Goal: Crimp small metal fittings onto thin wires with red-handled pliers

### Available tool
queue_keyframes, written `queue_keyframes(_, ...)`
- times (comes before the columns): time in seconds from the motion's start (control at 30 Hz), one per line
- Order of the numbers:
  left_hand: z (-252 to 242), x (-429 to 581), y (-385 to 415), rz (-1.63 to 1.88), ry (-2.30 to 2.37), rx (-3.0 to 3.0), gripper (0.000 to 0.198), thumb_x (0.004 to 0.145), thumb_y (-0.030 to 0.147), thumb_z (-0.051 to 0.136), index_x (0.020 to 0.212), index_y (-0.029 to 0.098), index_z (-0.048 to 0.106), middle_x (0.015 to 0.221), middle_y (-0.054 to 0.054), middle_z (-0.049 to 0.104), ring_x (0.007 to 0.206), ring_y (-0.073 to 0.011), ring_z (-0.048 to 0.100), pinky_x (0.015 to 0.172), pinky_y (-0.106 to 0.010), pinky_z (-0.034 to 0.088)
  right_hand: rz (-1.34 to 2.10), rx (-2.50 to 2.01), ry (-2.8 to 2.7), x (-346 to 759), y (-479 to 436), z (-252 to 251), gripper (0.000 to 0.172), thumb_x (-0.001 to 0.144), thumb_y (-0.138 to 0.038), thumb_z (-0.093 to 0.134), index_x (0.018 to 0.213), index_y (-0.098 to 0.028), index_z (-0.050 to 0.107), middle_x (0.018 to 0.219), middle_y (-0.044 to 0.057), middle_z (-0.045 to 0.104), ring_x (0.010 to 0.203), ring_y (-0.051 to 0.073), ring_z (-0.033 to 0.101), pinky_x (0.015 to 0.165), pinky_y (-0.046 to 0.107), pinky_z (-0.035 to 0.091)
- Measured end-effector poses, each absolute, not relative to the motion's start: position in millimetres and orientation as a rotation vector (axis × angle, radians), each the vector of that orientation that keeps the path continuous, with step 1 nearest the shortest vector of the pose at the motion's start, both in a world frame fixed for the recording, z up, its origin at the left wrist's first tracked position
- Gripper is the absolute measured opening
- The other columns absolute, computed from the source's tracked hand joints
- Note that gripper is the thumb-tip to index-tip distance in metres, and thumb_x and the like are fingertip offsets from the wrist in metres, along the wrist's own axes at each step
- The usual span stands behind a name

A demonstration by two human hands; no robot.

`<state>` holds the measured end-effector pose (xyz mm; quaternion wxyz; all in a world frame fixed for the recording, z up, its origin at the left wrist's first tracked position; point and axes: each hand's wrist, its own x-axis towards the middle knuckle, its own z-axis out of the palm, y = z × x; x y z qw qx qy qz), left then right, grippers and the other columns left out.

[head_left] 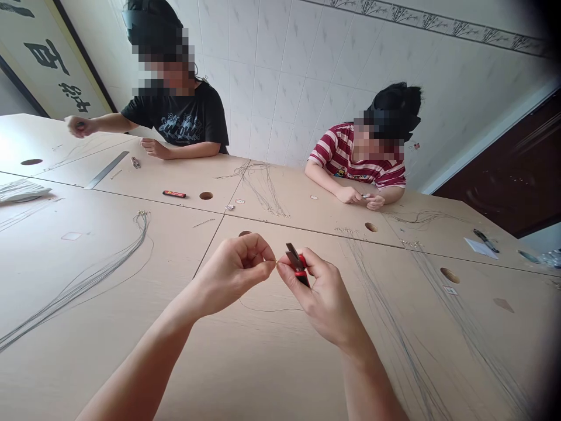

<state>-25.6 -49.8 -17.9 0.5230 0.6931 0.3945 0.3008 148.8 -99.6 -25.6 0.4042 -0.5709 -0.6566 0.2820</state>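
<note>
My left hand (234,269) is closed in a pinch, thumb and index finger meeting on a tiny gold-coloured piece (276,263) whose exact kind is too small to make out. My right hand (324,301) is wrapped round a pair of pliers (300,269) with red and black handles, their dark jaws apart and pointing up. The thumb and finger of that hand also come together at the tiny piece, almost touching the left fingertips. Below the hands, a thin cord (272,309) curves over the wooden table (245,362); where it ends is hidden.
Bundles of thin cords lie at the left (125,257) and right (390,321). Farther off are a metal ruler (107,169), a red-and-black pen-shaped object (174,194) and a black pen (485,240). Round holes (449,275) pierce the tabletop. Two people sit opposite, hands on or above the table.
</note>
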Motion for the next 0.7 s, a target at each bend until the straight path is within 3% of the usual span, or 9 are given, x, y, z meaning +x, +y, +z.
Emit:
queue_keyframes(0.13, -13.4, -29.2, -48.9, 0.672, 0.891, 1.676, 0.010, 0.088, 0.028, 0.060, 0.090, 0.019, 0.061, 0.057, 0.007, 0.041, 0.051, -0.0075, 0.033, 0.045, -0.020, 0.029, 0.705, -1.440, -1.659, 150.4, -100.8, -24.2, 0.020, 0.093, -0.037, 0.053, 0.080, -0.021, 0.055, 0.076, -0.001, 0.058, 0.070, 0.013, 0.049, 0.065, 0.026, 0.040)
queue_keyframes(0.23, -8.3, -33.0, -49.2, 0.688, 0.911, 1.649, 0.016, 0.089, 0.031, 0.060, 0.099, 0.020, 0.061, 0.065, 0.005, 0.054, 0.052, -0.0075, 0.043, 0.046, -0.019, 0.037, 0.693, -1.443, -1.657, 151.6, -101.8, -22.3, 0.021, 0.093, -0.038, 0.053, 0.082, -0.021, 0.056, 0.078, 0.000, 0.060, 0.071, 0.014, 0.051, 0.067, 0.027, 0.042)
queue_keyframes(0.43, -3.5, -35.2, -49.2, 0.715, 0.895, 1.654, 0.019, 0.092, 0.033, 0.058, 0.083, 0.018, 0.063, 0.070, 0.003, 0.061, 0.050, -0.0047, 0.048, 0.046, -0.017, 0.037, 0.642, -1.431, -1.683, 152.5, -102.9, -19.4, 0.019, 0.092, -0.035, 0.055, 0.079, -0.021, 0.056, 0.077, 0.001, 0.062, 0.071, 0.014, 0.053, 0.069, 0.027, 0.043)
queue_keyframes(0.6, -5.3, -33.0, -49.7, 0.693, 0.917, 1.653, 0.022, 0.093, 0.033, 0.058, 0.080, 0.017, 0.063, 0.065, 0.003, 0.061, 0.047, -0.0037, 0.046, 0.044, -0.016, 0.034, 0.637, -1.424, -1.681, 152.7, -103.4, -19.5, 0.018, 0.093, -0.034, 0.055, 0.079, -0.022, 0.056, 0.077, 0.000, 0.062, 0.070, 0.013, 0.053, 0.069, 0.026, 0.044)
queue_keyframes(0.7, -6.4, -32.2, -49.9, 0.637, 0.921, 1.647, 0.023, 0.092, 0.035, 0.058, 0.079, 0.016, 0.062, 0.067, 0.002, 0.063, 0.050, -0.0053, 0.051, 0.045, -0.016, 0.038, 0.628, -1.426, -1.690, 153.7, -103.4, -20.4, 0.018, 0.093, -0.033, 0.055, 0.079, -0.022, 0.055, 0.076, -0.001, 0.062, 0.069, 0.013, 0.052, 0.069, 0.026, 0.044)
